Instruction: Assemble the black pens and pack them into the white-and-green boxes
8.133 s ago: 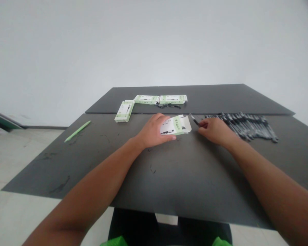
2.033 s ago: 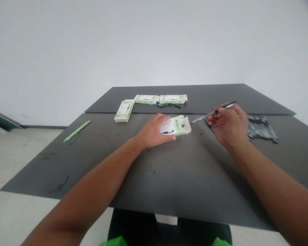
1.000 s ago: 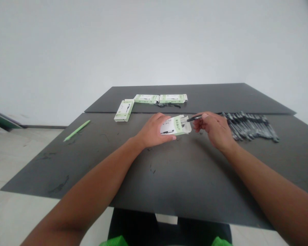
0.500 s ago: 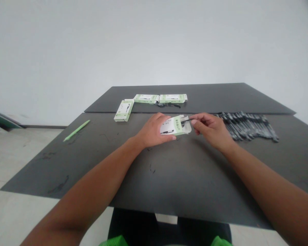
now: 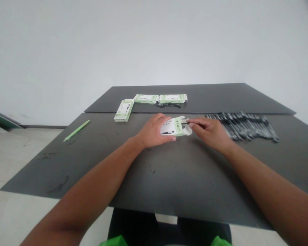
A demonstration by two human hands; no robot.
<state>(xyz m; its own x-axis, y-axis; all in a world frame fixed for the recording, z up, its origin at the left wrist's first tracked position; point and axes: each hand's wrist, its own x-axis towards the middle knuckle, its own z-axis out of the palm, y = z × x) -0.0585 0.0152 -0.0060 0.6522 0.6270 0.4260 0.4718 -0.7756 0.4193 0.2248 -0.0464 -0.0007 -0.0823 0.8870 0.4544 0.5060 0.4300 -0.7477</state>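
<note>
My left hand [image 5: 155, 131] is wrapped round a small white and green pen box [image 5: 171, 127], holding it just above the table. The box lies on its side, its open flap end facing right. At that opening my right hand [image 5: 207, 131] pinches the end of a dark pen [image 5: 186, 123], most of which is inside the box. To the right of my right hand, many black pens [image 5: 248, 125] with clear barrels lie side by side in a row on the table.
Behind my hands lie three more pen boxes, a left one [image 5: 124, 110], a middle one [image 5: 146, 98] and a right one [image 5: 172, 98]. A few loose black pens [image 5: 169, 105] rest in front of them. A green pen [image 5: 77, 130] lies on the left of the dark table [image 5: 169, 177].
My right hand has moved slightly left toward the box, and the pen has slid further into the opening. My left hand and its box have hardly moved.
</note>
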